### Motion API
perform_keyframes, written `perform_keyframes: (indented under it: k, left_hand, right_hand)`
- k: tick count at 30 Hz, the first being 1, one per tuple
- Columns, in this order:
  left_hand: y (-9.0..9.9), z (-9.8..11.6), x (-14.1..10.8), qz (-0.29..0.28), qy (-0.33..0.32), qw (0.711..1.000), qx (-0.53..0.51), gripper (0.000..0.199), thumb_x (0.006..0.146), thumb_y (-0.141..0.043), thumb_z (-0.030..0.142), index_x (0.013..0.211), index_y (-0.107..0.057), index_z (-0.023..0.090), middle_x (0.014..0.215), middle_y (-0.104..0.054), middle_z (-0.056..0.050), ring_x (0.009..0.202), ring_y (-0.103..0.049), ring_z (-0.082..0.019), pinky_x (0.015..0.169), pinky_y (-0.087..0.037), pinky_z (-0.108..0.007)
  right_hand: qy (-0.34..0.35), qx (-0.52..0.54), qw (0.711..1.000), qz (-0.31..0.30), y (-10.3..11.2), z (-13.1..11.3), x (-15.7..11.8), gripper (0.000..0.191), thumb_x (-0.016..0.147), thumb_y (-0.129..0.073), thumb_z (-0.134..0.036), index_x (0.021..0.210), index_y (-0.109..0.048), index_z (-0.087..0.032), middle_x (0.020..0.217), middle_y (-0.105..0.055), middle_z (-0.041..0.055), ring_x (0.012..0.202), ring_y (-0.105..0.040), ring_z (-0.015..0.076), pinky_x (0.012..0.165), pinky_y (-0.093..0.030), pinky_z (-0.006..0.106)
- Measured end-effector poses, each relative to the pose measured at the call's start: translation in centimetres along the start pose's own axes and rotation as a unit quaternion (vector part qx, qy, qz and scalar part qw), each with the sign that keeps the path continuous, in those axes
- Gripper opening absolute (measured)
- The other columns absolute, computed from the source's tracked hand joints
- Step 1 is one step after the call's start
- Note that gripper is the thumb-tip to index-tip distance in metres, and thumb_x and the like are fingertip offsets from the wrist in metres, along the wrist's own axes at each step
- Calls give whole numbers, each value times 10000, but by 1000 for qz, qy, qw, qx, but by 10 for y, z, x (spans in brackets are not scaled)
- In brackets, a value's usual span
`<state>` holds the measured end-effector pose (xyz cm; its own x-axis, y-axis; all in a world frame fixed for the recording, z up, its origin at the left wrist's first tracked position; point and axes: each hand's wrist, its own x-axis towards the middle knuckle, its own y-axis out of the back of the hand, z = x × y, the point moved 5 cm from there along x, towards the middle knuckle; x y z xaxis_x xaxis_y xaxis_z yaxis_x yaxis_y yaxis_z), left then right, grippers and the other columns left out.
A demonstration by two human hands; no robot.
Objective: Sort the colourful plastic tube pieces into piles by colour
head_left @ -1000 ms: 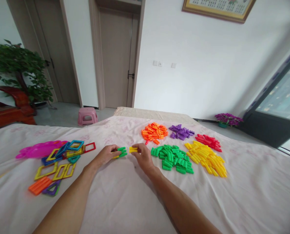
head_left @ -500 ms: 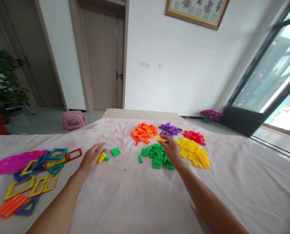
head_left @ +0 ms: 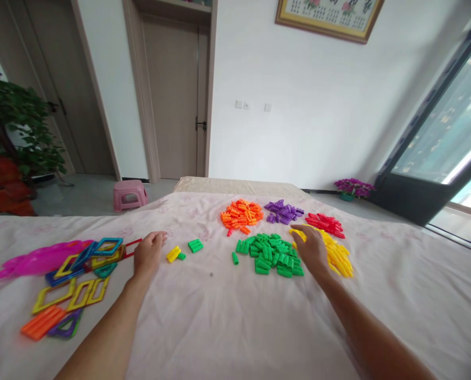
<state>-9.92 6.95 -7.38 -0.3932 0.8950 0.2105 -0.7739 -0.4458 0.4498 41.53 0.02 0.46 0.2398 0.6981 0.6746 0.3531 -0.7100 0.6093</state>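
Observation:
My left hand (head_left: pixel 148 253) is curled closed above the cloth, with nothing showing in its fingers. Beside it on the right lie a yellow plastic piece (head_left: pixel 173 254), a small green one (head_left: pixel 182 257) and a joined green group (head_left: pixel 195 245). At the left edge of the yellow pile (head_left: pixel 336 253), my right hand (head_left: pixel 311 247) has yellow plastic tube pieces (head_left: pixel 296 233) at its fingertips. It partly covers that pile. Just left of this hand is a heap of green tube pieces (head_left: pixel 272 253), with a single green piece (head_left: pixel 235 258) apart from it.
Orange (head_left: pixel 241 214), purple (head_left: pixel 283 211) and red (head_left: pixel 325 225) piles lie farther back on the cloth (head_left: pixel 219 316). At left are magnetic frame tiles (head_left: pixel 87 293), a magenta bag-like item (head_left: pixel 41 258) and an orange block (head_left: pixel 43 322). A pink stool (head_left: pixel 130 195) stands beyond.
My right hand has moved right from the green heap to the yellow pile, carrying a yellow piece. My left hand has drawn away from the small yellow piece and curled. The view has shifted slightly.

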Motion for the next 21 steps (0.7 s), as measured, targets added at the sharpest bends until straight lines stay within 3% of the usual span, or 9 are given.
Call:
perform_keyframes:
  k: [2,5,8,12,15,18,21]
  left_hand:
    - [4,1,0,10,3,1000,29,386,887,-454,431,1056,-730,221,1027,-786,-77,992,-706,-252,859,-495,-344]
    - [9,-1,1,12,19,996,84,378,883,-450,427,1056,-737,251,1049,-790,-67,1038,-688,-284,819,-484,-358]
    - [10,-5,4,-7,22,994,111,368,883,-451,415,1046,-739,255,1053,-791,-63,1042,-683,-300,778,-469,-359]
    - [8,-6,6,-18,15,992,123,363,883,-457,413,1048,-743,262,1060,-792,-55,1030,-683,-309,723,-448,-352]
    - [7,-5,6,-24,17,991,129,363,883,-459,415,1045,-750,269,1052,-795,-50,1031,-683,-309,714,-443,-347]
    - [6,-3,5,-31,18,990,138,361,885,-456,409,1048,-751,277,1040,-796,-42,1030,-682,-304,706,-441,-337]
    - [6,-3,5,-37,19,988,147,362,888,-447,410,1047,-748,287,1041,-796,-33,1024,-682,-302,697,-437,-335]
  right_hand:
    - [86,69,991,-76,-23,-66,-12,270,915,-520,-302,1062,-733,-224,1091,-738,95,1082,-627,265,1005,-457,439]
    - [211,136,942,-221,-63,-158,-41,321,896,-566,-176,1183,-695,-241,1198,-716,76,1145,-615,242,1020,-459,420]
    - [251,146,908,-303,-104,-213,-67,383,901,-589,-140,1274,-646,-207,1261,-697,88,1194,-598,233,1043,-454,395]
    - [261,90,899,-340,-154,-243,-80,483,935,-581,-184,1415,-528,-194,1474,-555,118,1355,-488,249,1112,-398,420]
    - [260,51,896,-357,-176,-249,-79,478,943,-577,-201,1418,-521,-218,1484,-538,107,1353,-480,245,1100,-395,412]
    - [243,11,897,-368,-179,-248,-77,356,933,-614,-244,1287,-625,-213,1288,-646,112,1196,-572,252,995,-446,384]
    - [232,-2,905,-357,-163,-240,-74,301,894,-696,-314,1171,-685,-197,1157,-668,125,1108,-588,269,917,-461,369]
